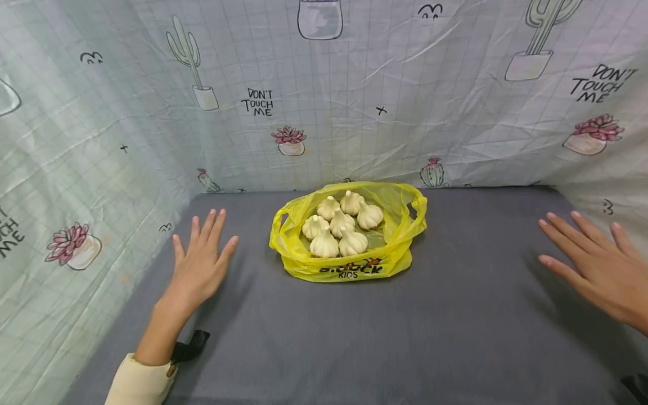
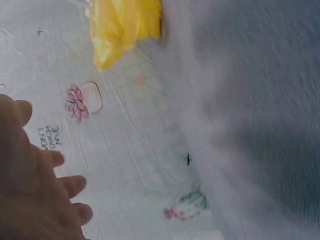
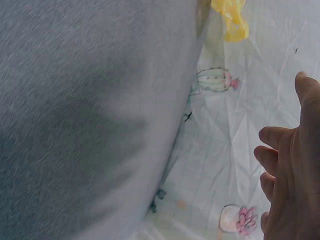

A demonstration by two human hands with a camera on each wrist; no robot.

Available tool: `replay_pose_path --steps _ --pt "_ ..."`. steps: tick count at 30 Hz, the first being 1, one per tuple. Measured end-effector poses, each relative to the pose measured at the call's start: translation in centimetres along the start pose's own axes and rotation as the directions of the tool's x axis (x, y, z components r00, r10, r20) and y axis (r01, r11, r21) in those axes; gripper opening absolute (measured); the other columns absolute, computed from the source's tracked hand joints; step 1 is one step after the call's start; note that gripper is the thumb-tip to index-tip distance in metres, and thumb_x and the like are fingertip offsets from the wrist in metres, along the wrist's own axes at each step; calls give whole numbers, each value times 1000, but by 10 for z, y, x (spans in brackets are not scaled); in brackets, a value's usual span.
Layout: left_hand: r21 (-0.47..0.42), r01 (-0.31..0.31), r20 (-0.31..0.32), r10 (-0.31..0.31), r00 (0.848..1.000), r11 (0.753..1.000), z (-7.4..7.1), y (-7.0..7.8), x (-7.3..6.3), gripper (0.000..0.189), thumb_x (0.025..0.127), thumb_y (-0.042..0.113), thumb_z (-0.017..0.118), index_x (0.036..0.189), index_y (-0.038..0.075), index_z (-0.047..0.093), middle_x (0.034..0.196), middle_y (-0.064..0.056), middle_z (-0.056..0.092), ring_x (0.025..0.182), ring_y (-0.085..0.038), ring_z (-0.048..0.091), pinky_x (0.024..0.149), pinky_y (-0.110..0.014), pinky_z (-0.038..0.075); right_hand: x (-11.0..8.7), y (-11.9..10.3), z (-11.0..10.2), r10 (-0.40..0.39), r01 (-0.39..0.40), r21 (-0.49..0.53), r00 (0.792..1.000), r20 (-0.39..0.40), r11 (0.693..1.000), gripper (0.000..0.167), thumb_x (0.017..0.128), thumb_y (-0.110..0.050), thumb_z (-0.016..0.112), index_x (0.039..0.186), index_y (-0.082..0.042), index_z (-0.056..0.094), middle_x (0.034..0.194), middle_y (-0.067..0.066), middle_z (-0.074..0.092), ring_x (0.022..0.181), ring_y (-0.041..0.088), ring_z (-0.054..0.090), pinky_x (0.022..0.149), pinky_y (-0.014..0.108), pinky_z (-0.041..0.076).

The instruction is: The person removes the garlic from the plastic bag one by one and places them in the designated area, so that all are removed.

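In the head view a yellow plastic bag (image 1: 354,270) stands with its mouth spread wide at the back middle of the grey surface. Several whole garlic bulbs (image 1: 341,224) lie grouped inside it. To the left of the bag is my left hand (image 1: 198,271), palm down with straight, spread fingers, holding nothing. My right hand (image 1: 599,264) is far off to the right, its fingers also extended and apart from everything. Each wrist view catches an edge of the yellow bag (image 2: 125,30), with the left hand (image 2: 35,185) and right hand (image 3: 290,155) well away from it.
Grey cloth (image 1: 324,343) covers the work surface. A pale sheet (image 1: 344,84) printed with cacti and lettering hangs behind it and along both sides. A black strap (image 1: 189,346) circles the left wrist, below a cream sleeve (image 1: 142,382).
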State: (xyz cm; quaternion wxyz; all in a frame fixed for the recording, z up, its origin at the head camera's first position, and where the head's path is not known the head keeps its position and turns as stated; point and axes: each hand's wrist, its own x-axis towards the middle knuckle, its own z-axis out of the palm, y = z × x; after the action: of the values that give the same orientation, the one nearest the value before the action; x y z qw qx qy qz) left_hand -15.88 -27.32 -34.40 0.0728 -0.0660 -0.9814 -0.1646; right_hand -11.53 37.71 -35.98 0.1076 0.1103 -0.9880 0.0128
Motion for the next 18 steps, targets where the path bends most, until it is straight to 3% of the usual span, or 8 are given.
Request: replay_pose_path --steps 5,9,12,18 --pt "-164 -53 -38 48 998 985 4 15 -2 72 109 54 33 166 21 4 171 -9 5 156 -36 -10 112 -68 -19 5 -13 -6 -33 33 -10 999 40 999 77 107 -47 47 165 -22 5 171 8 3 153 16 -21 116 54 -23" --pt "-237 -97 -47 88 995 967 7 25 -2 71 109 50 38 166 20 7 171 -9 9 156 -35 -5 115 -66 -15 9 -25 -8 -77 75 36 996 45 997 76 106 -45 50 165 -16 12 169 15 14 155 17 -16 118 52 -20" --pt "-271 -130 -62 117 991 954 9 31 1 69 109 47 40 166 20 10 171 -6 10 157 -34 -2 118 -64 -10 14 -33 -8 -120 118 91 993 15 989 73 105 -42 54 164 -12 22 166 18 25 157 20 -5 121 48 -15" --pt "-313 -154 -69 139 988 937 14 42 6 66 109 43 42 165 21 15 171 -1 12 157 -27 3 122 -59 1 28 -50 -12 -172 170 172 985 -4 970 67 104 -39 58 158 -6 36 159 21 37 151 38 26 125 42 -3"
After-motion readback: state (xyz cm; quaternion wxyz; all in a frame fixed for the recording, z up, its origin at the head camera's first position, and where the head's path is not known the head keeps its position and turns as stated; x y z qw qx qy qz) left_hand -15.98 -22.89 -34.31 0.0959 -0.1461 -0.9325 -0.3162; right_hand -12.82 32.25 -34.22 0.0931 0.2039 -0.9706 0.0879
